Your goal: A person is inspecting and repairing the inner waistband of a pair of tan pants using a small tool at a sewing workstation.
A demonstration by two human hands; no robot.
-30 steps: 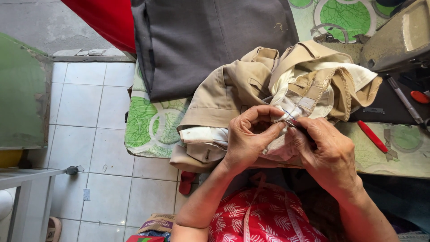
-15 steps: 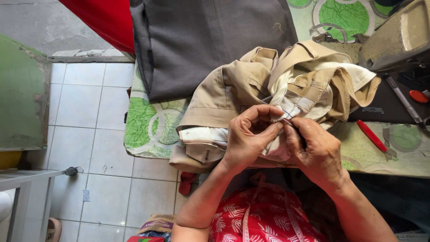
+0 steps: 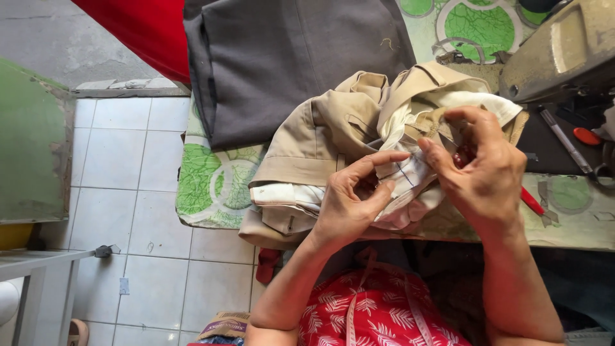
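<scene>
Head view: both hands (image 3: 416,186) on khaki trousers (image 3: 333,134).

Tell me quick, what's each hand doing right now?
Left hand: pinching the white lining of the tan garment.
Right hand: fingers curled, gripping the same lining; anything else held cannot be told.

Khaki garment (image 3: 320,138) with white lining, grey cloth (image 3: 282,57), green-patterned tablecloth (image 3: 211,179), red fabric (image 3: 138,29)

Bright, even daylight; soft shadows; sharp focus
</scene>
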